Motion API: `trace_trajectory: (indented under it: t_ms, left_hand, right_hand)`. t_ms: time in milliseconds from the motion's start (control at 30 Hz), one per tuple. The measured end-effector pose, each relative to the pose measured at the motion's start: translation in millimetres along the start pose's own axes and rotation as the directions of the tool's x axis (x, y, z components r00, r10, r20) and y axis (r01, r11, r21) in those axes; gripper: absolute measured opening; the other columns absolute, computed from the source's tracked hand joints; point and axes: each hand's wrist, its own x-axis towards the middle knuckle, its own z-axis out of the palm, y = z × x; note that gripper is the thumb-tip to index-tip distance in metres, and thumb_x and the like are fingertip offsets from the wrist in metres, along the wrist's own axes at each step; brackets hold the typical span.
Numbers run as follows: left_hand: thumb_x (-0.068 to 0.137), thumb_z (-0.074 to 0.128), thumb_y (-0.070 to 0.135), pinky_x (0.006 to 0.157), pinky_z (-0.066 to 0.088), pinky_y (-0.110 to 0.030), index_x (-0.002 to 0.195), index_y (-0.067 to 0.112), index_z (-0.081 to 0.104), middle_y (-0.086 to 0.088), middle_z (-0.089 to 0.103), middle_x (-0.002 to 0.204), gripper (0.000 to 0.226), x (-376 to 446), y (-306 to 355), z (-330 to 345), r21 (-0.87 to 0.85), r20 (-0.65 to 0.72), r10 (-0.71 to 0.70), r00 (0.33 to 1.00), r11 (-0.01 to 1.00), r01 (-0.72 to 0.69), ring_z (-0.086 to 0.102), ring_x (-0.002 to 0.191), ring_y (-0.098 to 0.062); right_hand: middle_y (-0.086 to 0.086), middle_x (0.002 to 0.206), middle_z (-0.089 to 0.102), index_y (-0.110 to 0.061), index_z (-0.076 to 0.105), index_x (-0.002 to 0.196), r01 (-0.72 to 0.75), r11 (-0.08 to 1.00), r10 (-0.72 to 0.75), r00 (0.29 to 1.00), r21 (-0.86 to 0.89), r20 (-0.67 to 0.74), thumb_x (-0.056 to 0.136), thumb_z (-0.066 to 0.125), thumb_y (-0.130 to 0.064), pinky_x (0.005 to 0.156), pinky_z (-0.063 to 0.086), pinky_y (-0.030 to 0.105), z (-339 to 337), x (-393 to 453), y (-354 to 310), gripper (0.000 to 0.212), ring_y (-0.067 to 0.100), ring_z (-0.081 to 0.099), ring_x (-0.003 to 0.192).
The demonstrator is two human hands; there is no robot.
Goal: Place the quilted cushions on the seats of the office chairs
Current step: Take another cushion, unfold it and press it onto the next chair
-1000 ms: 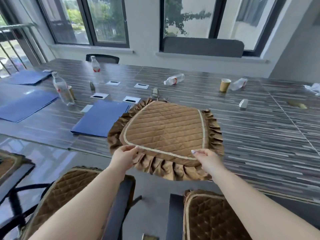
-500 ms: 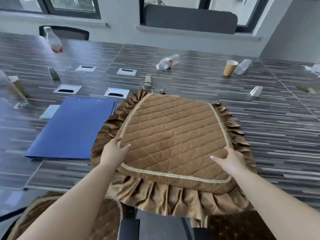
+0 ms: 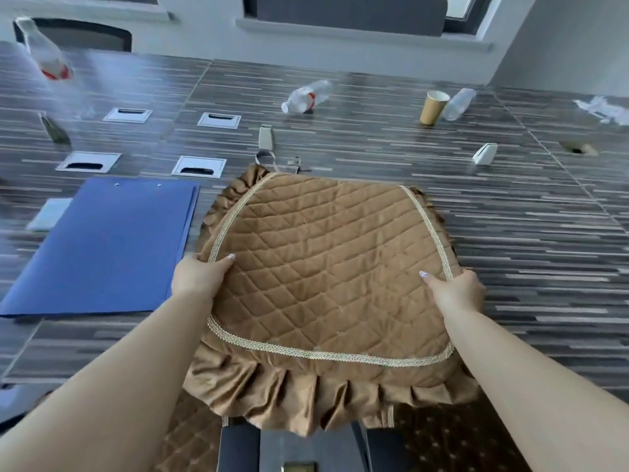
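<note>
A brown quilted cushion (image 3: 326, 267) with a ruffled skirt and pale braid trim lies partly on the striped table (image 3: 510, 253), its near ruffle hanging over the table's front edge. My left hand (image 3: 197, 277) grips its left side, thumb on top. On the opposite side my right hand (image 3: 456, 291) grips the edge the same way. Below the table edge, two chairs show seats covered with similar brown quilted cushions, one at the lower left (image 3: 190, 441) and one at the lower right (image 3: 452, 437).
A blue folder (image 3: 102, 247) lies left of the cushion. Farther back are plastic bottles (image 3: 306, 97), a paper cup (image 3: 432, 107), metal cable hatches (image 3: 199, 166), small white holders (image 3: 485, 154) and crumpled plastic (image 3: 602, 109). A dark chair (image 3: 85, 37) stands across the table.
The cushion has been drawn toward me over the table edge, so more ruffle hangs down. My hands shifted from the front edge to its two sides. My view tilted down and closer.
</note>
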Motion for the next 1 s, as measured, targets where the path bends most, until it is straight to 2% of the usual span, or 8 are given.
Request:
trace_trajectory:
  t_ms: [167,367,433,533,633,767,867,1000]
  left_hand:
    - [0.074,0.078,0.034,0.092,0.051,-0.045,0.120,0.010,0.057,-0.009,0.063,0.115,0.057,-55.6,-10.9,-7.7,-0.027,-0.017,0.043,0.999,0.999,-0.044,0.061,0.105,-0.031]
    - [0.076,0.077,0.033,0.090,0.049,-0.043,0.122,0.005,0.055,-0.010,0.063,0.114,0.058,-138.5,-26.2,-15.8,0.055,0.049,0.108,0.993,0.992,-0.111,0.060,0.103,-0.031]
    - [0.077,0.077,0.030,0.086,0.048,-0.040,0.121,0.005,0.055,-0.010,0.061,0.111,0.055,-168.8,-24.9,-12.8,0.045,0.061,0.121,0.991,0.991,-0.124,0.058,0.098,-0.029]
    - [0.076,0.078,0.028,0.087,0.049,-0.040,0.121,0.004,0.055,-0.011,0.062,0.113,0.056,-219.7,-27.6,-1.7,0.019,0.088,0.130,0.988,0.991,-0.132,0.060,0.103,-0.031]
    - [0.074,0.079,0.033,0.088,0.051,-0.041,0.117,0.005,0.059,-0.010,0.065,0.108,0.055,-279.3,-40.2,13.1,0.008,0.109,0.145,0.983,0.989,-0.147,0.062,0.100,-0.030]
    - [0.073,0.079,0.038,0.089,0.053,-0.042,0.112,0.006,0.062,-0.010,0.067,0.105,0.053,-311.0,-45.8,17.4,0.016,0.095,0.120,0.988,0.992,-0.122,0.064,0.095,-0.030]
    - [0.071,0.080,0.039,0.088,0.054,-0.043,0.110,0.006,0.065,-0.010,0.069,0.103,0.053,-387.2,-58.2,43.0,0.041,0.093,0.157,0.983,0.986,-0.161,0.066,0.094,-0.030]
    - [0.073,0.078,0.037,0.080,0.053,-0.035,0.105,0.007,0.066,-0.006,0.069,0.096,0.045,-487.3,-69.0,79.2,0.023,0.108,0.194,0.975,0.980,-0.197,0.065,0.088,-0.026]
  right_hand:
    - [0.016,0.108,0.065,-0.006,0.061,0.103,-0.017,0.994,0.018,1.000,0.110,-0.013,0.069,0.081,-0.034,0.084,0.053,0.045,-46.7,-26.5,27.8,0.048,0.037,0.063,0.096]
    - [0.011,0.103,0.058,-0.006,0.054,0.107,-0.030,0.981,0.029,1.000,0.190,0.009,0.077,0.076,-0.027,0.074,0.045,0.036,-125.0,-59.2,81.3,0.042,0.028,0.055,0.086]
    - [0.008,0.100,0.059,-0.006,0.053,0.109,-0.032,0.975,0.026,0.999,0.222,0.027,0.079,0.074,-0.025,0.076,0.047,0.038,-152.8,-67.5,99.0,0.041,0.028,0.055,0.086]
    - [0.007,0.099,0.060,-0.008,0.052,0.108,-0.030,0.970,0.036,0.999,0.241,-0.019,0.079,0.074,-0.024,0.079,0.051,0.042,-196.8,-75.3,133.3,0.040,0.030,0.058,0.088]
    - [0.004,0.097,0.058,-0.009,0.053,0.108,-0.023,0.973,0.040,0.997,0.231,-0.067,0.079,0.075,-0.024,0.076,0.048,0.039,-241.7,-82.1,176.4,0.040,0.028,0.056,0.085]
    - [0.003,0.096,0.056,-0.010,0.053,0.111,0.004,0.969,0.009,0.999,0.248,-0.052,0.079,0.074,-0.024,0.074,0.043,0.034,-265.3,-82.8,199.1,0.041,0.026,0.053,0.085]
    - [0.001,0.096,0.056,-0.010,0.052,0.111,-0.011,0.958,0.021,0.999,0.286,-0.033,0.079,0.074,-0.026,0.073,0.042,0.034,-323.1,-79.0,265.4,0.042,0.025,0.052,0.084]
    - [0.006,0.098,0.061,-0.009,0.054,0.109,-0.008,0.955,0.014,1.000,0.296,-0.017,0.078,0.075,-0.028,0.072,0.044,0.034,-396.0,-67.3,341.6,0.042,0.029,0.057,0.084]
